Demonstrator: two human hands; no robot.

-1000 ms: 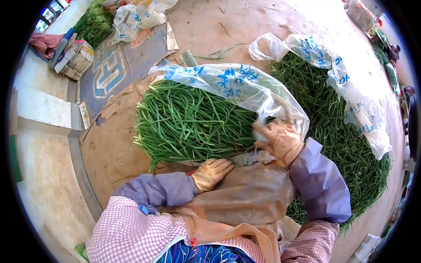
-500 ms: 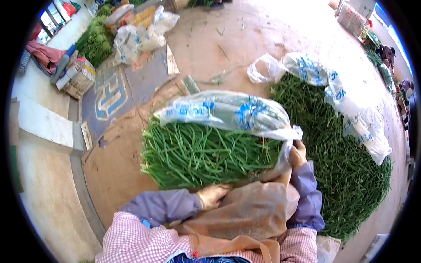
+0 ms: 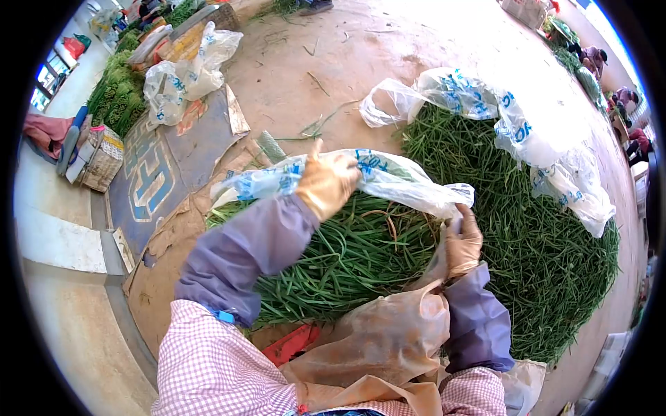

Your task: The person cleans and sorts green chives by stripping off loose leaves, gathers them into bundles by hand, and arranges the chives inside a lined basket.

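A bundle of long green stalks with flat leaves [image 3: 347, 256] lies in front of me. A clear plastic bag with blue print [image 3: 402, 184] is bunched along its far side. My left hand [image 3: 326, 184], in a tan glove, is over the bag at the bundle's far edge, fingers apart. At the bundle's right end my right hand [image 3: 463, 246], also gloved, is closed on the bag's gathered corner. Across my lap hangs a translucent brownish apron [image 3: 378, 340]. A red strip [image 3: 291, 344] shows beneath the near side of the bundle.
A big heap of the same greens [image 3: 534, 263] lies to my right, partly covered by printed plastic bags [image 3: 513, 132]. Flattened cardboard [image 3: 156, 173] covers the floor at left. A woven basket [image 3: 104, 159] stands by the wall. Other people [image 3: 593, 61] sit at far right.
My left hand has moved up from the near side of the bundle to the bag at its far side. The red strip has come into view. My right hand stays at the bag's corner.
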